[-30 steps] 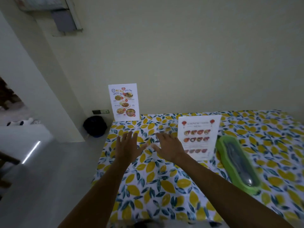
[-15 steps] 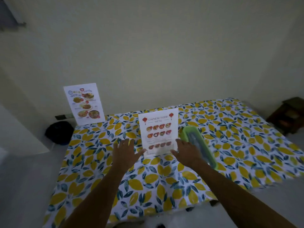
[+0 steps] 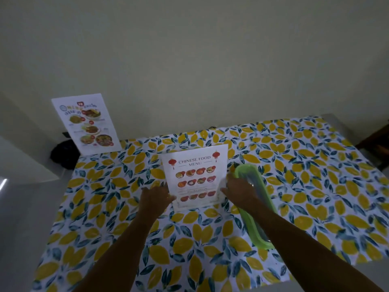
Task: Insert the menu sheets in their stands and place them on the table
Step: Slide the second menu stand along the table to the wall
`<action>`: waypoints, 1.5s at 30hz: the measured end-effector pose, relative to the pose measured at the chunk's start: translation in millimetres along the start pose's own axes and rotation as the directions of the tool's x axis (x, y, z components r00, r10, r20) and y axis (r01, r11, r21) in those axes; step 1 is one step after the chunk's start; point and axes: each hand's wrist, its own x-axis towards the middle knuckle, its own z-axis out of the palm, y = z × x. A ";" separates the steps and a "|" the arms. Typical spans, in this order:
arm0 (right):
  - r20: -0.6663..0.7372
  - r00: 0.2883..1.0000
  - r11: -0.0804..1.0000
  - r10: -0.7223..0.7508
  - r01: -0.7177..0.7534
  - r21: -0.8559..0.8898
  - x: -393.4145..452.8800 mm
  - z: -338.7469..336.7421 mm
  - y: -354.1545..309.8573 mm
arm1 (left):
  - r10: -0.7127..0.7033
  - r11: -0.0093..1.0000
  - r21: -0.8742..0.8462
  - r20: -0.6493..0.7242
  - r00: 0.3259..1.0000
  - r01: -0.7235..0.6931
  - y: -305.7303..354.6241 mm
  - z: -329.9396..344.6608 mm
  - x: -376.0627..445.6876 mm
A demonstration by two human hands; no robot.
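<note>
A clear stand holding the Chinese food menu sheet (image 3: 195, 178) stands upright mid-table on the lemon-print tablecloth (image 3: 305, 186). My left hand (image 3: 154, 199) grips its lower left edge and my right hand (image 3: 240, 190) grips its lower right edge. A second menu stand (image 3: 86, 123) with food photos stands upright at the table's far left corner, apart from both hands.
A long green lidded container (image 3: 255, 203) lies just right of the stand, under my right forearm. A dark bag (image 3: 63, 154) sits on the floor beyond the left table edge. The wall runs behind the table, and a dark wooden piece (image 3: 376, 144) shows at far right.
Both hands have closed in on the Chinese food menu stand's lower edges. My view has swung right and nearer to the table; the stand looks unmoved.
</note>
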 end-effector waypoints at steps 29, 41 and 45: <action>-0.290 0.943 0.986 -0.161 0.170 0.003 119.6 -174.5 140.4 | 0.056 0.994 -0.078 -0.209 0.976 -0.074 149.9 -155.9 145.0; -0.277 0.961 1.000 0.014 -0.010 0.014 188.2 -236.2 420.2 | 0.319 0.948 0.053 -0.217 0.923 -0.315 421.0 -136.5 281.0; -0.302 0.950 0.997 0.081 -0.083 0.006 217.8 -259.5 488.1 | 0.305 0.950 0.010 -0.246 0.920 -0.312 486.7 -132.6 336.2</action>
